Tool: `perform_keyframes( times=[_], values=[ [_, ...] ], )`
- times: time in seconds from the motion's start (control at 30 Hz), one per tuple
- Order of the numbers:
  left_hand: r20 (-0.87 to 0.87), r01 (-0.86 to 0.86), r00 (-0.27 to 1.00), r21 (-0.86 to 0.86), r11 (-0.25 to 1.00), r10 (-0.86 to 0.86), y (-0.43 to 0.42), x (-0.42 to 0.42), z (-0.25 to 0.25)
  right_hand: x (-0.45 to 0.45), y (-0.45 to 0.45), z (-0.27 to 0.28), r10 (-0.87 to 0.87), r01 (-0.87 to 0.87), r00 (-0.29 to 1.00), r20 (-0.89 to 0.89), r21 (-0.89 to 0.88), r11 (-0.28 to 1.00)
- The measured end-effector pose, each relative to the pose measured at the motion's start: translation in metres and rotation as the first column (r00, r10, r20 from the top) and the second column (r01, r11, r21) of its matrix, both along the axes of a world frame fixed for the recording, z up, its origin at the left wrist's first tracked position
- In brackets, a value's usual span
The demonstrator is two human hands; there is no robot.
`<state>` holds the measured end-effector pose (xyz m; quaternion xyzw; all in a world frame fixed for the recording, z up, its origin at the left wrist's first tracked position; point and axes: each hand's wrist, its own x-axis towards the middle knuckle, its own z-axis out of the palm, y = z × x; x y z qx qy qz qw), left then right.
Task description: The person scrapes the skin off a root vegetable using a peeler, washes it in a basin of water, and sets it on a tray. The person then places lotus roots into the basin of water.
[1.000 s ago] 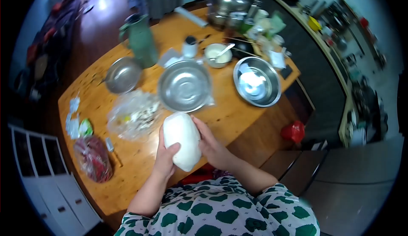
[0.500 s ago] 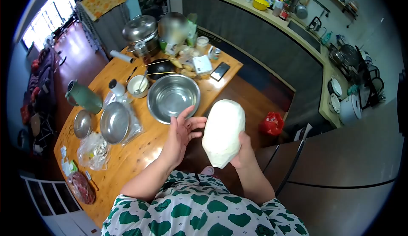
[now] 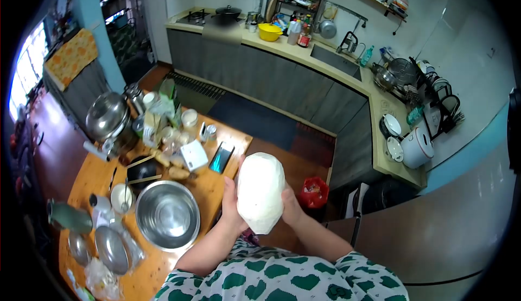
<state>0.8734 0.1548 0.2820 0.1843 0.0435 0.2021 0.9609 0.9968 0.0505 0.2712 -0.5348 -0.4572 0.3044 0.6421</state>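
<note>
A large white peeled vegetable point(image 3: 261, 192) is held upright in front of my body, past the table's right edge. My left hand point(image 3: 232, 206) grips its left side, the fingers partly hidden behind it. On the other side, my right hand point(image 3: 291, 206) presses against its lower right. To the left, a wide steel basin point(image 3: 168, 215) rests on the wooden table point(image 3: 209, 192), apart from both hands. A phone point(image 3: 221, 157) lies near the table's edge, beside a white box point(image 3: 194, 155).
A red bag point(image 3: 314, 192) is beyond my right hand. The counter point(image 3: 374, 122) curves round with a sink point(image 3: 335, 61) and a white pot point(image 3: 417, 148). At right is a large grey appliance point(image 3: 429, 236). A steel pot point(image 3: 111, 122) and green jug point(image 3: 69, 217) are at left.
The view has swung right toward the kitchen counter. My left hand, open and off the vegetable half a second ago, is back on its side. The basin now appears lower left.
</note>
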Motion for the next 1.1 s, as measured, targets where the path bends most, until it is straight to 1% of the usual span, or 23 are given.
perform_keyframes(
  times=[0.07,0.13,0.17,0.27,0.3,0.33,0.4,0.47,0.5,0.53,0.57,0.6,0.67,0.7,0.73,0.77,0.8,0.83,0.87,0.9,0.93,1.0,1.1],
  values=[
    [-0.009,0.038,0.999,0.104,0.994,-0.038,0.029,0.035,0.012,0.047,0.027,0.026,-0.078,0.089,0.949,0.305,-0.025,0.996],
    [-0.040,0.097,0.995,0.194,0.976,-0.090,0.062,0.076,0.025,0.093,0.055,0.059,-0.160,0.200,0.802,0.575,-0.006,0.980],
    [0.009,0.140,0.989,0.200,0.970,-0.145,0.077,0.098,0.022,0.110,0.064,0.078,-0.200,0.278,0.749,0.632,-0.026,0.960],
    [0.000,0.265,0.963,0.201,0.943,-0.270,0.106,0.169,0.027,0.175,0.082,0.106,-0.220,0.401,0.666,0.713,-0.094,0.911],
    [-0.013,0.280,0.960,0.077,0.957,-0.280,0.112,0.197,0.035,0.198,0.085,0.104,-0.266,0.467,0.614,0.743,-0.070,0.881],
    [-0.054,0.299,0.953,0.029,0.954,-0.297,0.117,0.224,0.036,0.223,0.088,0.101,-0.269,0.481,0.616,0.741,-0.083,0.873],
    [-0.185,0.275,0.950,0.121,0.954,-0.250,0.122,0.282,0.049,0.275,0.089,0.093,-0.273,0.511,0.620,0.735,-0.115,0.852],
    [-0.068,0.318,0.945,-0.019,0.948,-0.319,0.136,0.344,0.044,0.335,0.095,0.085,-0.267,0.509,0.577,0.772,-0.085,0.857],
    [-0.080,0.302,0.950,-0.016,0.953,-0.302,0.142,0.372,0.052,0.361,0.101,0.088,-0.318,0.521,0.587,0.744,-0.046,0.852],
    [0.069,0.378,0.925,-0.072,0.923,-0.373,0.154,0.407,0.046,0.389,0.112,0.095,-0.372,0.526,0.591,0.715,0.007,0.850],
    [0.172,0.408,0.905,-0.082,0.909,-0.390,0.167,0.437,0.045,0.422,0.119,0.100,-0.403,0.494,0.615,0.678,0.067,0.867],
    [0.268,0.444,0.874,-0.095,0.891,-0.407,0.177,0.464,0.046,0.454,0.129,0.102,-0.433,0.470,0.674,0.599,0.105,0.877],
    [0.251,0.430,0.891,-0.195,0.882,-0.378,0.199,0.510,0.060,0.511,0.149,0.102,-0.404,0.413,0.777,0.483,0.093,0.906],
    [0.181,0.390,0.916,-0.204,0.898,-0.357,0.211,0.534,0.062,0.536,0.161,0.096,-0.355,0.351,0.859,0.368,0.081,0.933],
    [0.163,0.369,0.926,-0.192,0.909,-0.341,0.221,0.557,0.061,0.557,0.176,0.093,-0.291,0.281,0.925,0.243,0.076,0.957],
    [0.147,0.348,0.934,-0.177,0.921,-0.325,0.234,0.581,0.060,0.577,0.190,0.095,-0.240,0.236,0.950,0.202,0.045,0.971],
    [0.132,0.330,0.941,-0.162,0.930,-0.311,0.245,0.605,0.060,0.598,0.204,0.092,-0.209,0.208,0.954,0.214,0.030,0.978],
    [0.121,0.288,0.955,-0.140,0.948,-0.272,0.253,0.625,0.066,0.617,0.218,0.087,-0.220,0.227,0.952,0.210,-0.006,0.974],
    [0.054,0.232,0.972,-0.126,0.964,-0.227,0.262,0.648,0.065,0.636,0.232,0.084,-0.235,0.248,0.949,0.212,-0.040,0.968],
    [-0.009,0.180,0.983,-0.101,0.978,-0.182,0.274,0.671,0.064,0.658,0.246,0.083,-0.251,0.272,0.916,0.313,-0.024,0.962],
    [-0.072,0.131,0.988,-0.070,0.989,-0.136,0.286,0.695,0.063,0.681,0.259,0.080,-0.246,0.268,0.925,0.288,-0.042,0.962],
    [-0.089,0.140,0.985,-0.072,0.987,-0.146,0.316,0.742,0.062,0.726,0.283,0.073,-0.232,0.254,0.935,0.267,-0.051,0.966],
    [-0.114,0.197,0.972,-0.091,0.976,-0.206,0.355,0.811,0.047,0.786,0.311,0.069,-0.287,0.324,0.907,0.309,-0.075,0.943]
  ],
)
